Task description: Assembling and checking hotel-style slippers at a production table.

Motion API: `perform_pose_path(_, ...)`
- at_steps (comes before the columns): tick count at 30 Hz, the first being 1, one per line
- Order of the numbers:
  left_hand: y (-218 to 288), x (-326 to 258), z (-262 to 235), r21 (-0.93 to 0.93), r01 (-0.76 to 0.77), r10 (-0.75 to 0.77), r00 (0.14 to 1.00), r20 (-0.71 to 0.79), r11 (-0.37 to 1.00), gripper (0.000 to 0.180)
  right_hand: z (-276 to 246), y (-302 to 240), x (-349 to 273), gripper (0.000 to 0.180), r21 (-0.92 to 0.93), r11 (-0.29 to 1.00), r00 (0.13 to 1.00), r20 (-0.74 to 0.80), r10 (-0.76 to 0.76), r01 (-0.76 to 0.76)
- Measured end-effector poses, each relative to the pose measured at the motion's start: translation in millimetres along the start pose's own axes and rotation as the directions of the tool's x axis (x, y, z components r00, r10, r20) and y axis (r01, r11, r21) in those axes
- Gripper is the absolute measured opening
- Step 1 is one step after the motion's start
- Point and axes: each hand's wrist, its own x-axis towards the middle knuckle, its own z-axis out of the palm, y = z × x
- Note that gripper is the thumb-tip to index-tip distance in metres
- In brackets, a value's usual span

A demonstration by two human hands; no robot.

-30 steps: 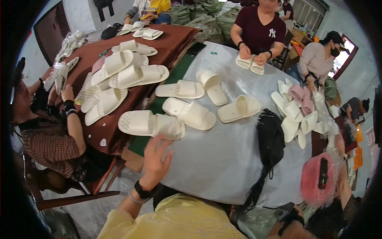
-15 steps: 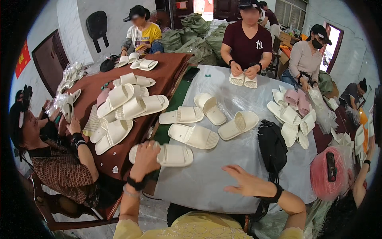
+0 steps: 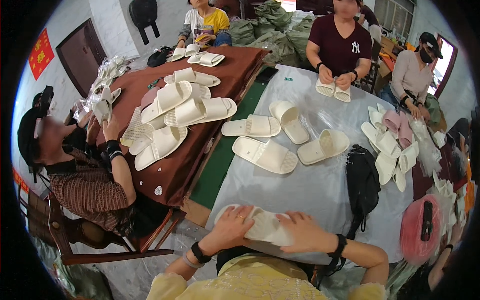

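We note the left hand (image 3: 229, 229), fingers closed over one end of the cream slipper (image 3: 266, 228) at the near edge of the table (image 3: 322, 195), and the right hand (image 3: 309, 233), fingers curved on its other end; uneven grip could, we judge, let it slip.

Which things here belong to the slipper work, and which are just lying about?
In the work:
left hand
right hand
held slipper
four slippers beyond it

Probably just lying about:
black bag
phone
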Motion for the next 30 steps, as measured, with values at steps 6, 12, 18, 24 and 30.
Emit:
perform_pose_path(6, -15, 14, 7, 0.13, 0.26, -0.24, 0.959, -0.153, 0.957, 0.061, -22, 7, -58, 0.081, 0.233, 0.844, 0.83, -0.187, 0.526, -0.482)
perform_pose_path(12, 23, 54, 13, -0.285, 0.286, -0.333, 0.934, -0.132, 0.915, 0.062, 10, 1, -49, 0.06, 0.517, 0.736, 0.828, -0.086, 0.554, -0.438)
perform_pose_path(18, 3, -1, 15, -0.198, 0.489, -0.502, 0.864, -0.02, 0.849, 0.063, -5, 13, -58, 0.045, 0.156, 0.873, 0.864, -0.144, 0.482, -0.461)
perform_pose_path(24, 9, -21, 33, -0.347, 0.502, -0.474, 0.864, 0.169, 0.792, 0.081, 25, 48, -4, 0.051, -0.177, 0.984, 0.944, -0.323, -0.063, 0.006)
perform_pose_path(30, 1, -18, 34, -0.357, 0.457, -0.451, 0.886, 0.106, 0.815, 0.077, 46, 44, 45, 0.028, 0.135, 0.983, 0.974, -0.206, -0.096, 0.125)
